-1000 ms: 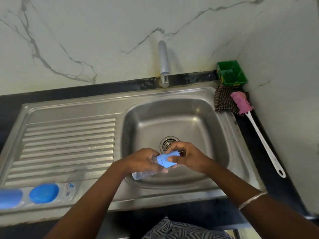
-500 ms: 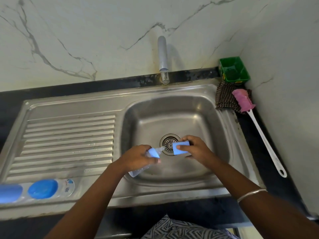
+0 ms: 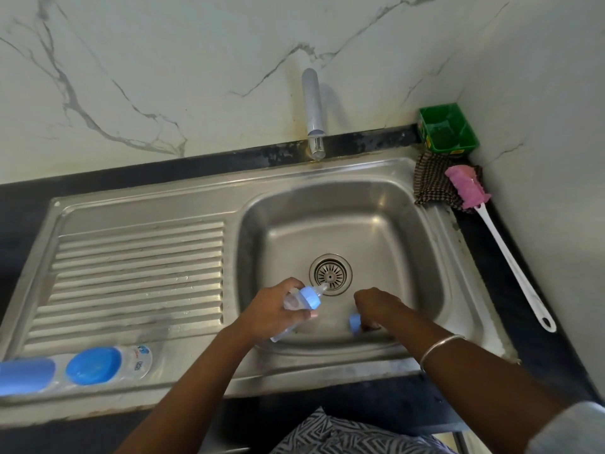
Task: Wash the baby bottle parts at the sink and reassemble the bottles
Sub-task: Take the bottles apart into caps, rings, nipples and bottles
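Two bottles (image 3: 77,368) capped, lying on near-left worktop (image 3: 39,198); third bottle (image 3: 299,304) gripped in left hand (image 3: 276,311) over sink (image 3: 422,231), cap off. Right hand (image 3: 376,308) fingers curled round blue cap (image 3: 354,323), low in basin. Tap (image 3: 312,109) dry, brush (image 3: 471,188) untouched: washing and reassembly probably ahead.

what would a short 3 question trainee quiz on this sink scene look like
1. True or false: the left hand grips a baby bottle with its blue collar on.
2. Where does the pink-headed brush lie: A drainboard, B basin, C counter right of the sink?
3. What colour is the cap at the right hand?

Key: 1 true; 2 C; 3 blue.
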Demonstrator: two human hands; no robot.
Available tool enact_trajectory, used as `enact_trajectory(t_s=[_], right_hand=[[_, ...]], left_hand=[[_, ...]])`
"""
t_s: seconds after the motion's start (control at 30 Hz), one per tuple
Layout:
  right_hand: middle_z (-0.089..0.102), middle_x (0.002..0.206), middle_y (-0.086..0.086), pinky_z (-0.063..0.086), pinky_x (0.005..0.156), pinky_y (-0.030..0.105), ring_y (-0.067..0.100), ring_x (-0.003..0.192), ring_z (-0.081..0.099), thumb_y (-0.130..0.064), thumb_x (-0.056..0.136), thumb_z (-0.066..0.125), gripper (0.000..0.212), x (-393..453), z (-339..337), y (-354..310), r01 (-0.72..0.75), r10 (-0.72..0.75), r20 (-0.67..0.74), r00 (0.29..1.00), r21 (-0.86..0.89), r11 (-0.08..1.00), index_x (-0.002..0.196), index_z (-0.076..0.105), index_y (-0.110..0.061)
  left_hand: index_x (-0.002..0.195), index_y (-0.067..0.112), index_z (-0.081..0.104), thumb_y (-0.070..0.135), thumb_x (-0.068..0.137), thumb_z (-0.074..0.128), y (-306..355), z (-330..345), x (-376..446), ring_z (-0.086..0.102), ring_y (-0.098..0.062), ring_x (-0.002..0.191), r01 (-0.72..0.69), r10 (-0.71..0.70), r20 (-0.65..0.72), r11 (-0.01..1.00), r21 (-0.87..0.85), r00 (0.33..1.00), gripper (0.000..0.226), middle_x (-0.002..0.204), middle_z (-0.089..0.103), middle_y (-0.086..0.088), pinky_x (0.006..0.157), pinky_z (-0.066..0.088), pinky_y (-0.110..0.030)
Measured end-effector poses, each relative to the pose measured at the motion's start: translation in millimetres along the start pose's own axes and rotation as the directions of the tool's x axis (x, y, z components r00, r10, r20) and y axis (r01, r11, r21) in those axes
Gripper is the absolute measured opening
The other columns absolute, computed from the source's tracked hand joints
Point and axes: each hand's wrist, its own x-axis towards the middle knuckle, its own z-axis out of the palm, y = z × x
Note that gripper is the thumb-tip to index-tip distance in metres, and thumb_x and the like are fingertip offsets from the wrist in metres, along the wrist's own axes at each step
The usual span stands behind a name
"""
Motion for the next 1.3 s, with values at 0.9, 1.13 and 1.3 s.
enact_trajectory(t_s=[0.9, 1.13, 1.3], right_hand=[[0.070, 0.067, 0.012, 0.054, 0.054, 0.025, 0.019, 0.058, 0.067, -0.054, 0.091, 0.063, 0.053, -51, -27, -51, 0.014, -0.059, 0.003, 0.998, 0.962, 0.272, 0.094, 0.072, -0.001], [0.062, 0.060, 0.006, 0.050, 0.050, 0.026, 0.017, 0.050, 0.058, -0.047, 0.091, 0.069, 0.056, -49, -23, -49, 0.165, -0.123, -0.137, 0.983, 0.949, 0.268, 0.096, 0.066, 0.010], [0.074, 0.090, 0.003, 0.058, 0.071, 0.029, 0.020, 0.083, 0.073, -0.028, 0.077, 0.086, 0.021, -53, -28, -42, 0.307, -0.295, -0.268, 0.917, 0.947, 0.094, 0.096, 0.079, -0.020]], left_hand=[[0.115, 0.020, 0.063, 0.052, 0.062, 0.089, 0, 16, 8, 0.065, -0.007, 0.087, -0.243, 0.257, -0.048, 0.950, 0.196, 0.965, 0.068, 0.099, 0.068, 0.011, 0.080, 0.053, -0.026], [0.081, 0.024, 0.068, 0.054, 0.057, 0.089, 8, -5, 15, 0.059, 0.002, 0.060, -0.160, 0.146, 0.100, 0.976, 0.150, 0.984, 0.043, 0.069, 0.065, 0.012, 0.056, 0.044, -0.015], [0.077, 0.004, 0.073, 0.041, 0.074, 0.081, 8, -23, 16, 0.061, -0.017, 0.069, 0.034, 0.034, 0.343, 0.981, -0.191, 0.939, 0.038, 0.076, 0.070, -0.014, 0.070, 0.047, -0.032]])
